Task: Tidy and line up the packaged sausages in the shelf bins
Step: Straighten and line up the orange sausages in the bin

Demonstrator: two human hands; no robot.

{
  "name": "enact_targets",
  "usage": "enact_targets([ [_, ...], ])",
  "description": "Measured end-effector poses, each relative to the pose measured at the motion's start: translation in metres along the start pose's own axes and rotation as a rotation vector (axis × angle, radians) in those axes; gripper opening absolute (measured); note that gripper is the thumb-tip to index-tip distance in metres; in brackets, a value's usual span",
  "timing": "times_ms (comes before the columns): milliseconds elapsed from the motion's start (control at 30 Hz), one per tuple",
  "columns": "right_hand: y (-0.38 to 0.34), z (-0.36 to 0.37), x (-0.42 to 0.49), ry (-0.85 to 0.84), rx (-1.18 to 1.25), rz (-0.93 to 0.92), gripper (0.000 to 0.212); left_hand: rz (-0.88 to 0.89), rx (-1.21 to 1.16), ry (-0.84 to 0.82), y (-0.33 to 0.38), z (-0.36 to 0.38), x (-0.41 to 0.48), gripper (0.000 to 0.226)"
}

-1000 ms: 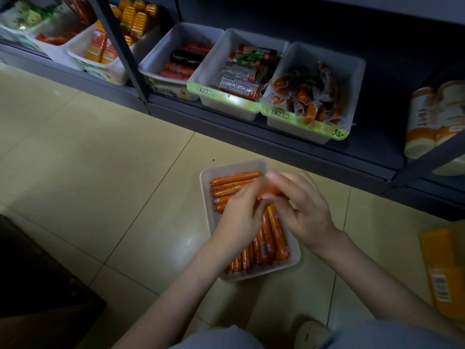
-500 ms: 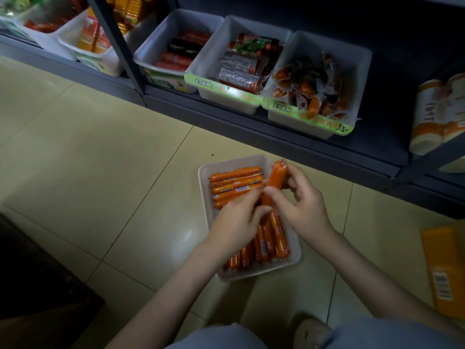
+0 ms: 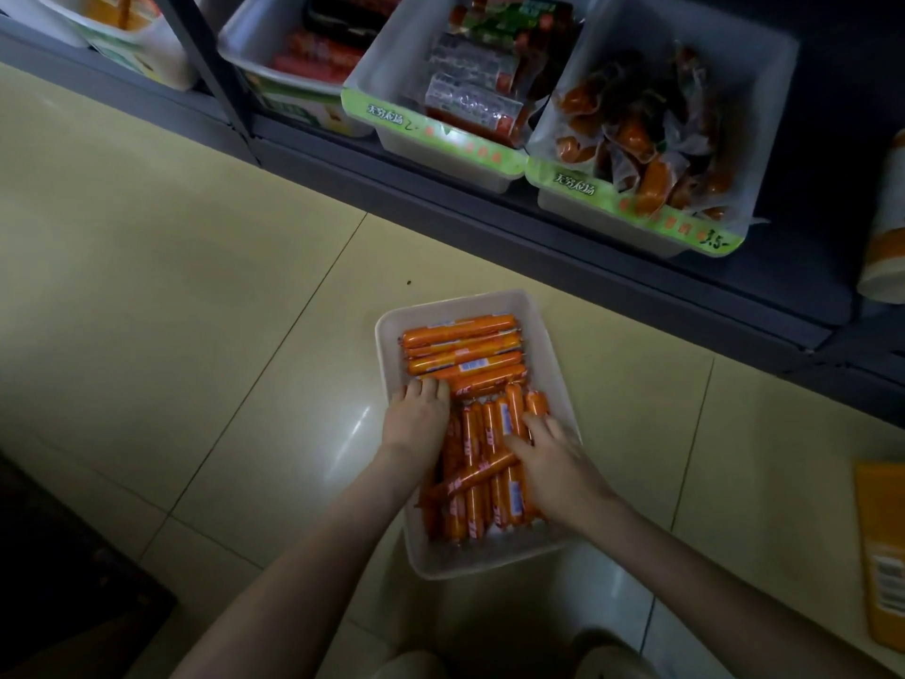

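A white bin (image 3: pixel 548 345) stands on the floor tiles below the shelf. In its far half several orange sausages (image 3: pixel 460 347) lie crosswise in a neat row. In its near half more orange sausages (image 3: pixel 482 502) lie lengthwise, with one slanted across them. My left hand (image 3: pixel 416 419) is at the bin's left side, fingertips down on the sausages where the two groups meet. My right hand (image 3: pixel 556 463) lies flat on the lengthwise sausages, fingers spread. Neither hand holds a sausage.
On the dark shelf (image 3: pixel 563 227) above stand a bin of silver and red packs (image 3: pixel 387 120), a bin of loose wrapped sausages (image 3: pixel 578 208) and a bin of red sticks (image 3: pixel 250 51). An orange packet (image 3: pixel 881 551) lies on the floor at right. A rolled pack (image 3: pixel 886 227) sits far right.
Both hands held one sausage up over the bin; now it is set down and both hands are lower, resting on the sausages. The camera has moved closer to the bin.
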State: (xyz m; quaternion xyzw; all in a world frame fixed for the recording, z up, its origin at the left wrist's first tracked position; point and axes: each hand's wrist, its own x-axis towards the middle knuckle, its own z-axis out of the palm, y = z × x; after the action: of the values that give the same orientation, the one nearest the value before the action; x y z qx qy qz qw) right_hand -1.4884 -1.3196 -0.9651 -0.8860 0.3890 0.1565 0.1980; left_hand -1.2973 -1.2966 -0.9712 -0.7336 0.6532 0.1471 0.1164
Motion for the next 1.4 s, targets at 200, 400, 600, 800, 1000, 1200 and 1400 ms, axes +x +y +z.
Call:
enact_targets([
  [200,0.009,0.010,0.001,0.046,-0.158,-0.263,0.068,-0.012,0.036,0.060,0.004,0.010,0.020,0.034],
  [400,0.004,0.008,0.014,0.138,-0.125,-0.329,0.059,-0.001,0.053,0.041,0.007,0.009,0.024,0.032],
  [600,0.005,0.012,0.023,0.096,-0.097,-0.287,0.056,-0.080,0.075,-0.093,0.006,-0.010,0.015,0.030],
  [800,-0.008,-0.001,0.019,0.004,0.477,-0.003,0.053,-0.194,-0.429,-0.168,-0.010,-0.041,-0.016,0.036],
  [1000,-0.025,-0.074,0.009,0.320,1.719,0.258,0.018,0.024,-0.779,-0.282,-0.008,-0.072,-0.046,0.004],
  [1200,-0.033,-0.125,-0.021,0.483,1.807,0.087,0.027,0.101,-0.650,-0.099,0.004,-0.105,-0.057,0.037],
  [1400,-0.059,-0.174,-0.054,0.620,1.426,-0.149,0.018,0.032,-0.477,0.196,0.021,-0.146,-0.077,0.027],
])
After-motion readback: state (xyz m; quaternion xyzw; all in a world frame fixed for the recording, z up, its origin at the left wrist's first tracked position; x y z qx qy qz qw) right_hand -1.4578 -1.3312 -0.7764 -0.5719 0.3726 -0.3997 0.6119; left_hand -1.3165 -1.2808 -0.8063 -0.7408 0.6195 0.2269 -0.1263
